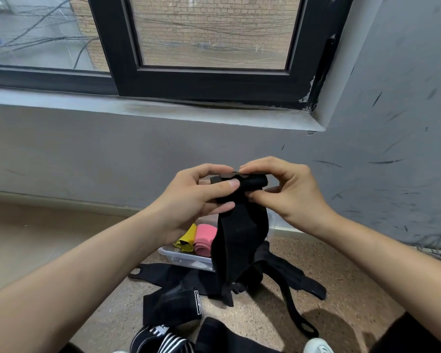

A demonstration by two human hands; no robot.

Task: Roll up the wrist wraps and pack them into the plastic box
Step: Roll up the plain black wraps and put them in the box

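From the head camera, my left hand (196, 197) and right hand (288, 189) both pinch the top of a black wrist wrap (239, 235). Its tail hangs before the plastic box (186, 257) on the floor. The coil looks barely started, I think. I should hold the edges aligned and roll it down tightly.

Two bare arms come in from the lower corners, the left forearm (87, 263) and right forearm (379, 248) angling up to meet at centre. The left hand (194, 197) has its thumb laid flat across the front and its index finger arched over the top, pinching the black wrist wrap (242, 233). The right hand (288, 192) mirrors it, fingertips hooked over the top edge, thumb tucked beneath. The two hands are almost touching.
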